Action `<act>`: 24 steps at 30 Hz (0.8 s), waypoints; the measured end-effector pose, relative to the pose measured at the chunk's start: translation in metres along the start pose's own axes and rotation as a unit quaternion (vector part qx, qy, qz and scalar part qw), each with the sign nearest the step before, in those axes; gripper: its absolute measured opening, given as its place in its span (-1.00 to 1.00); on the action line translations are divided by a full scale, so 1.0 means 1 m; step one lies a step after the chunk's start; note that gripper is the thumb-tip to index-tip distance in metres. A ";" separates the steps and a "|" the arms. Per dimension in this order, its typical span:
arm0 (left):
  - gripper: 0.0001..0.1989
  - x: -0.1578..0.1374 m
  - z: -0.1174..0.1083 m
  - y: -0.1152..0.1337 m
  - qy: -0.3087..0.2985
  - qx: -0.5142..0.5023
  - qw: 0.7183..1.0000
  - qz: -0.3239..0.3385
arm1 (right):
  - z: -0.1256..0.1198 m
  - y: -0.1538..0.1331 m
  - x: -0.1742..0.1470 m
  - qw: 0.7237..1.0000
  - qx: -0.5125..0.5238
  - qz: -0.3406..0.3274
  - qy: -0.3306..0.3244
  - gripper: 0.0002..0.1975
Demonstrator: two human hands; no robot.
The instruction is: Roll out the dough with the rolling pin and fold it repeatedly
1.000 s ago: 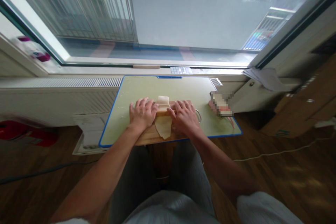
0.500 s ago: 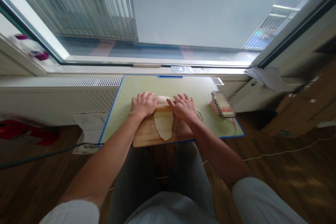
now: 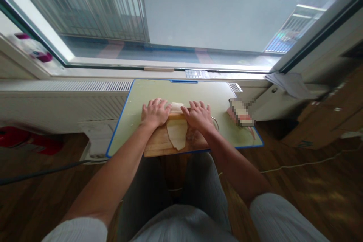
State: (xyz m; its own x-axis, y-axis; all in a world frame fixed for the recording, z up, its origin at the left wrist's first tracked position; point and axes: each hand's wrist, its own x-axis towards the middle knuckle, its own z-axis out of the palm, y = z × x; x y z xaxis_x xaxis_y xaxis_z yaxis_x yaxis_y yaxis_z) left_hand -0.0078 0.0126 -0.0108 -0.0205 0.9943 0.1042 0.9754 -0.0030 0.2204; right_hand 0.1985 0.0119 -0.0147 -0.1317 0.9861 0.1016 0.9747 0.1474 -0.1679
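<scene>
A wooden rolling pin (image 3: 177, 116) lies crosswise over a flat strip of pale dough (image 3: 177, 135), which shows in front of the pin and beyond it. My left hand (image 3: 155, 112) rests palm down on the pin's left part, its fingers stretched forward. On the right part lies my right hand (image 3: 197, 114), also flat with the fingers spread. Both thumbs point inward towards the dough, and the hands cover the pin's ends. Underneath is a wooden cutting board (image 3: 155, 145) with a metal loop handle (image 3: 216, 123) at its right.
The board sits on a pale green, blue-edged tabletop (image 3: 153, 90). A pixelated item (image 3: 241, 112) lies at its right side. Beyond are a radiator (image 3: 85, 86) and a window sill. Cardboard boxes (image 3: 317, 128) stand right; a dark cable (image 3: 56, 170) runs at left.
The hands and rolling pin have hardly moved over the dough. The view has shifted very slightly.
</scene>
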 end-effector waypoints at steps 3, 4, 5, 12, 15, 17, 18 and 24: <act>-0.41 -0.014 0.001 0.002 0.032 0.008 0.999 0.003 | -0.003 -0.002 -0.016 1.000 -0.004 -0.006 0.009 -0.23; -0.41 -0.018 0.002 0.003 0.041 0.010 0.999 0.004 | -0.005 -0.003 -0.021 1.000 -0.005 -0.009 0.011 -0.25; -0.41 -0.023 0.002 0.004 0.047 0.012 0.999 0.005 | -0.008 -0.004 -0.026 1.000 -0.005 -0.010 0.012 -0.26; -0.38 -0.064 -0.001 0.006 0.063 0.005 0.998 0.031 | -0.015 -0.007 -0.063 1.000 0.015 -0.016 0.013 -0.29; -0.34 -0.090 0.000 0.004 0.055 -0.001 0.998 0.039 | -0.007 -0.005 -0.087 0.999 0.018 -0.014 0.028 -0.31; -0.32 -0.106 0.002 0.003 0.056 0.000 0.998 0.036 | 0.001 -0.003 -0.103 0.999 0.019 -0.018 0.042 -0.32; -0.31 -0.112 0.003 0.002 0.057 0.000 0.998 0.037 | 0.004 -0.003 -0.110 0.998 0.021 -0.022 0.048 -0.32; -0.34 -0.102 0.002 0.002 0.035 -0.002 0.999 0.040 | 0.002 -0.002 -0.101 0.999 0.017 -0.016 0.040 -0.31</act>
State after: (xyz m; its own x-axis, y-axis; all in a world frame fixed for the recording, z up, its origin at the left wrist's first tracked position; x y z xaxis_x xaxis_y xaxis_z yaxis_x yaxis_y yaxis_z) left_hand -0.0034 -0.0889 -0.0233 0.0422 0.9812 0.1885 0.9734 -0.0829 0.2135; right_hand 0.2098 -0.0879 -0.0270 -0.1467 0.9716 0.1857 0.9632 0.1831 -0.1967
